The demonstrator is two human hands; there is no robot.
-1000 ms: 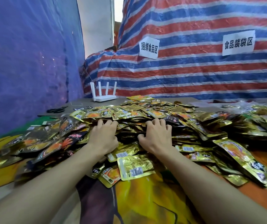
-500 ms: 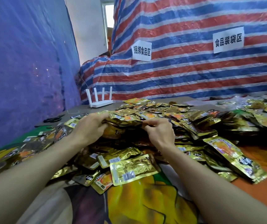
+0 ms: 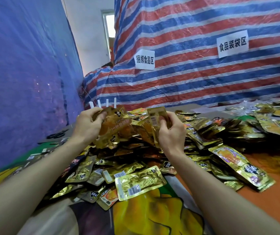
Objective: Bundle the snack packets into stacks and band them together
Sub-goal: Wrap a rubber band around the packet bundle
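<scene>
Above the big loose heap of shiny gold foil snack packets (image 3: pixel 141 181), my left hand (image 3: pixel 86 126) grips a few, my right hand (image 3: pixel 171 133) pinches more. Nothing's banded yet, so barely started imo.

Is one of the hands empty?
No, the left hand grips orange-printed packets and the right hand grips packets showing a barcode.

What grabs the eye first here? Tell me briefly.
A sprawling heap of shiny gold snack packets fills the foreground. Above it, the left hand and right hand each hold a few. Behind hangs a red, white and blue striped tarp with two white signs.
</scene>
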